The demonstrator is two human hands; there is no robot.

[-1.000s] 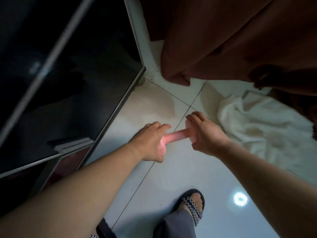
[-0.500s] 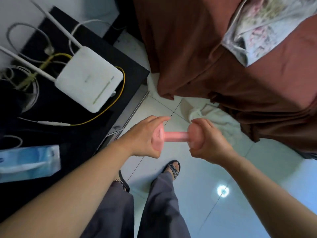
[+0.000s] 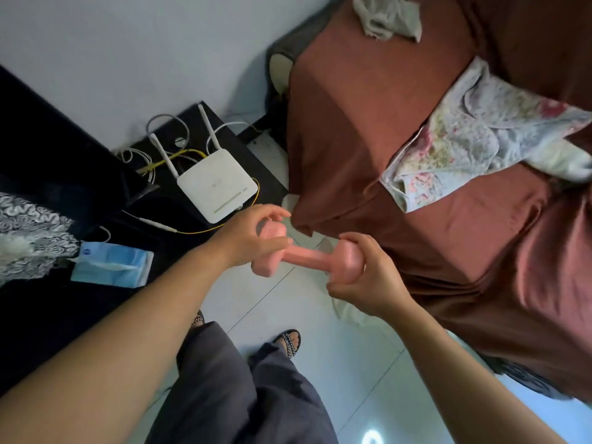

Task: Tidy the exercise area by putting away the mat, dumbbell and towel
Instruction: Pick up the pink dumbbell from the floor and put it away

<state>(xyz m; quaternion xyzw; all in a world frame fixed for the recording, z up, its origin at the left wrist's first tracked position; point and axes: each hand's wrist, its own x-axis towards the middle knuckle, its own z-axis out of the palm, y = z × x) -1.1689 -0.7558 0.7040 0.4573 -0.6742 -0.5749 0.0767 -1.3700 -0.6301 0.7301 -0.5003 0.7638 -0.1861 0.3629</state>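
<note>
Inspector: Position of the dumbbell [image 3: 304, 256]?
Recorder: Held clear of the floor [image 3: 282, 309], over the tiled strip between the black stand [image 3: 48, 315] and the bed [image 3: 512, 251]; pink; lying roughly level; touching neither piece of furniture.
Inspector: Grip, left hand [image 3: 253, 238]?
Recorder: Closed round the left head; fingers curled over its top, thumb pressed across where the bar begins.
Inspector: Grip, right hand [image 3: 365, 283]?
Recorder: Closed round the right head; fingers wrapped behind it, thumb alongside; part of the head showing above the fist; bar bare between the two hands.
Inspector: On the stand?
Recorder: White router [image 3: 217, 184] with two antennas near the far corner by the wall; yellow cable [image 3: 205, 231] trailing from it along the top; blue face mask [image 3: 112, 265] near the edge facing the tiled strip; patterned grey-and-white cloth [image 3: 28, 232] at the left edge.
Inspector: On the bed?
Recorder: Brown sheet [image 3: 336, 139] draped over the near corner down to the floor; floral cloth [image 3: 474, 133] spread toward the right edge; crumpled whitish cloth [image 3: 387, 17] at the far edge.
Inspector: On the floor?
Recorder: Scrap of pale fabric [image 3: 349, 310] beside the bed's lower edge, just under the right wrist, mostly hidden; towel or not, cannot tell; two sandalled feet [image 3: 290, 341] and grey trousers [image 3: 240, 395] below the arms.
</note>
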